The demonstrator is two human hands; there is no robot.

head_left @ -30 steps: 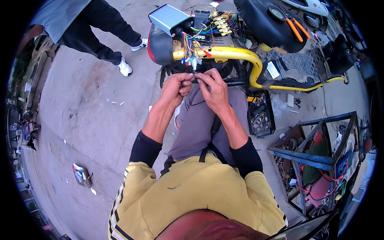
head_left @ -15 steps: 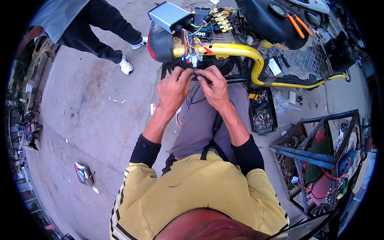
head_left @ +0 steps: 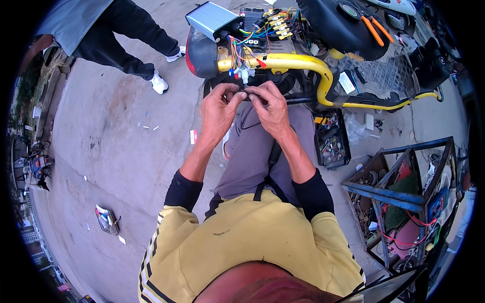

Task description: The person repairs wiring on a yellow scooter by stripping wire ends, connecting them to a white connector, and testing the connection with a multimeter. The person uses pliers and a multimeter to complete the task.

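Wire bundle (head_left: 241, 56) above both hands; parts tray (head_left: 332, 138) right; crushed packet (head_left: 106, 219) far left

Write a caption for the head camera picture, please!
Both hands, left hand and right hand, pinch small wires beside a yellow frame tube.

— How many hands are at the wiring?
— Two, a left hand (head_left: 218, 108) and a right hand (head_left: 273, 108), both pinched on one bundle of coloured wires (head_left: 241, 60).
— Tools?
— One pair of orange-handled pliers (head_left: 373, 29) on the black seat (head_left: 333, 22).
— Boxes?
— One silver ribbed controller box (head_left: 211, 19), one black parts tray (head_left: 331, 139), one blue metal crate (head_left: 404, 194).
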